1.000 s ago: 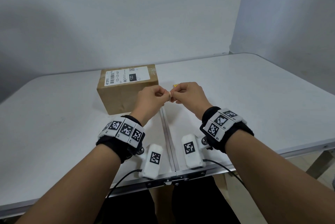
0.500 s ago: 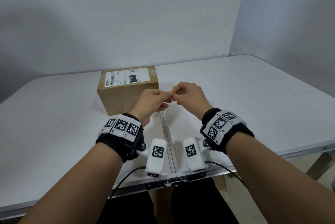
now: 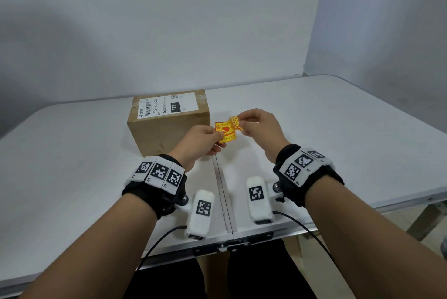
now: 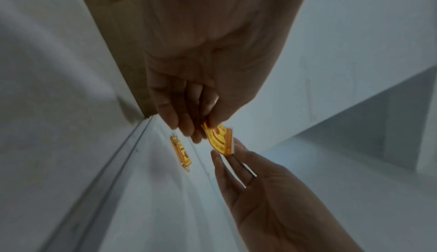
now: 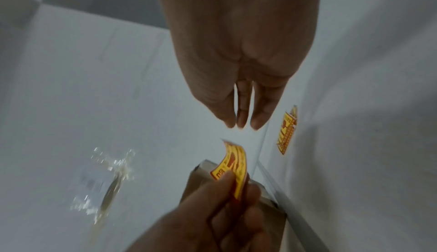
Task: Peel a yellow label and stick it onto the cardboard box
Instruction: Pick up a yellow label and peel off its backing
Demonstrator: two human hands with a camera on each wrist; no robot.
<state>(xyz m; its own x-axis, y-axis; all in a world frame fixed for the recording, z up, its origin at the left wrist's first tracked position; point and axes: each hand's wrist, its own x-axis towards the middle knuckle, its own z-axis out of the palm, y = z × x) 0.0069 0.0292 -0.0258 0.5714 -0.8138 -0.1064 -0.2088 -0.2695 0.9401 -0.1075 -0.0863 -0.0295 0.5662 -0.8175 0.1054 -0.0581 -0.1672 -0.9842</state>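
Observation:
A yellow label (image 3: 227, 132) with red print hangs between my hands above the table, right of the cardboard box (image 3: 167, 127). My left hand (image 3: 217, 133) pinches the label's left edge between thumb and fingers; the left wrist view shows the label (image 4: 218, 138) curved under those fingers (image 4: 187, 127). My right hand (image 3: 241, 125) pinches the opposite edge, where a white backing (image 4: 232, 145) shows. In the right wrist view the label (image 5: 234, 160) curls up from my left hand (image 5: 232, 179); the right fingers (image 5: 241, 121) point down just above it.
A second yellow label (image 4: 181, 153) lies flat on the white table (image 3: 338, 129), by the centre seam (image 3: 223, 192). The box carries a white shipping label (image 3: 167, 105) on top. A blurred shiny patch (image 5: 106, 172) shows on the table in the right wrist view.
My hands were pressed together with the label hidden between them. They have drawn apart, the left one toward me, and the label now shows stretched between them.

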